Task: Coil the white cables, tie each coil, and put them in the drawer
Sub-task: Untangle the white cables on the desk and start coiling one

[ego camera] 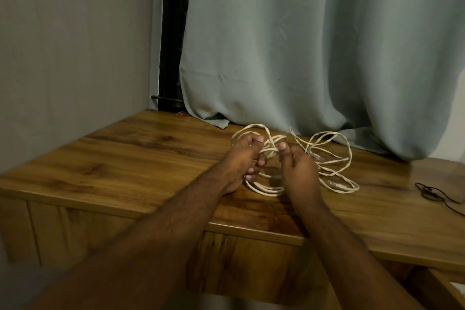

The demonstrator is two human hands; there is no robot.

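A white cable coil (264,187) is held over the wooden desk top (130,158). My left hand (245,161) grips the coil's left side, its fingers curled round several strands. My right hand (298,171) pinches the strands at the coil's top right, thumb up. A second white cable (334,158) lies loose and tangled on the desk to the right, its clear plugs (334,184) showing. The drawer front (83,229) below the desk edge is closed.
A grey-green curtain (314,58) hangs behind the desk and its hem rests on the top. A thin black cord (432,194) lies at the right edge. A grey wall stands at the left. Another drawer edge (450,287) shows at the lower right.
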